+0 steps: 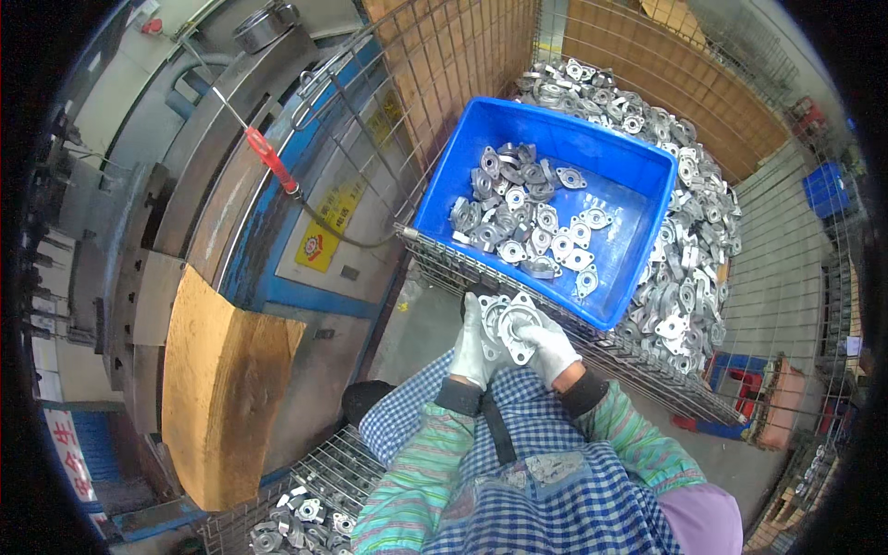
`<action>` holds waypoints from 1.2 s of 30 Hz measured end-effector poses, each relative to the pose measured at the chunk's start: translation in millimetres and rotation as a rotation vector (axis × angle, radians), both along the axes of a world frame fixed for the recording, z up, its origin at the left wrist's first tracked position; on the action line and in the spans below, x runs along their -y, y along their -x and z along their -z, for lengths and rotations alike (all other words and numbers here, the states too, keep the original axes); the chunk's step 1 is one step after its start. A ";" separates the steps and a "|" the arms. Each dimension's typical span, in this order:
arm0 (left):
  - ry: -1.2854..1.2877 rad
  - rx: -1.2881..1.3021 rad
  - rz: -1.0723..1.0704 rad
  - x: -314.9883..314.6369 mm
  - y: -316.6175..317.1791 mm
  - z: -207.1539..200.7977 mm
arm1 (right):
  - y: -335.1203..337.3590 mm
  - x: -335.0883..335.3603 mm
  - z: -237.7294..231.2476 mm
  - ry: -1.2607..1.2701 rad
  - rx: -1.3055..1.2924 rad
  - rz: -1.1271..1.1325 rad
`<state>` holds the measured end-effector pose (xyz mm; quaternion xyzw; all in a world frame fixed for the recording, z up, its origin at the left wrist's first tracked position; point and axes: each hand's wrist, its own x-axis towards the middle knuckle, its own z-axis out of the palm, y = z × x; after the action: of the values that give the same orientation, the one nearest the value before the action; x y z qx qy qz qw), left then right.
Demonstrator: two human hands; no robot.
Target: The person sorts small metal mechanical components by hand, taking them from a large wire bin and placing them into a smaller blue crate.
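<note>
Both my hands wear white gloves and are held in front of my lap, close below the near edge of a blue plastic bin (pixel 573 162). My left hand (pixel 473 347) is closed on a grey metal flange casting (pixel 491 319), a round body with holed ears. Overlapping it is a second flange casting (pixel 520 319), pinched in my right hand (pixel 552 350), its thumb on the round middle. The two castings sit side by side, and whether they touch is hard to see. Similar castings (pixel 516 197) lie heaped in the bin's left half.
Under and behind the bin, a wire cage (pixel 647 370) holds a large heap of castings (pixel 689 268). At left stands a machine with a wooden board (pixel 231 388) and a red-handled tool (pixel 269 159). More castings (pixel 310 511) lie in a wire basket at lower left.
</note>
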<state>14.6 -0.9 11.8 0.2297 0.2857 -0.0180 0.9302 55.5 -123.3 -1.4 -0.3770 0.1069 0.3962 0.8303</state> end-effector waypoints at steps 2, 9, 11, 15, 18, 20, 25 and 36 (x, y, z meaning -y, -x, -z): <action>-0.282 -0.159 -0.038 3.5 -2.1 -3.7 | 3.5 0.7 -2.9 0.042 0.033 0.016; -0.033 -0.096 -0.059 -3.4 6.2 -4.0 | 6.7 -2.4 -28.2 0.215 0.072 -0.003; 0.042 -0.066 -0.046 -1.9 7.3 -3.6 | 4.1 2.1 -36.6 0.133 -0.122 0.028; 0.078 -0.177 -0.146 8.2 3.6 -4.9 | 6.3 7.8 -11.4 0.108 -0.176 0.219; 0.079 -0.127 -0.158 6.8 5.6 -4.7 | 6.9 9.3 -0.7 0.084 -0.125 0.218; 0.039 -0.143 -0.197 7.4 4.6 -9.8 | 7.4 11.8 -6.3 0.055 -0.142 0.148; 0.106 -0.010 -0.236 4.9 7.2 -9.3 | 6.2 17.1 -13.6 -0.114 -0.266 -0.079; -0.379 -0.089 0.117 28.2 -5.6 18.9 | 4.1 35.3 -6.3 -0.392 -0.314 -0.059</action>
<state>20.1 -29.1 -7.2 0.4157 0.3109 -0.0282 0.8543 51.4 -158.6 4.9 -0.1455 0.1445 0.4871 0.8489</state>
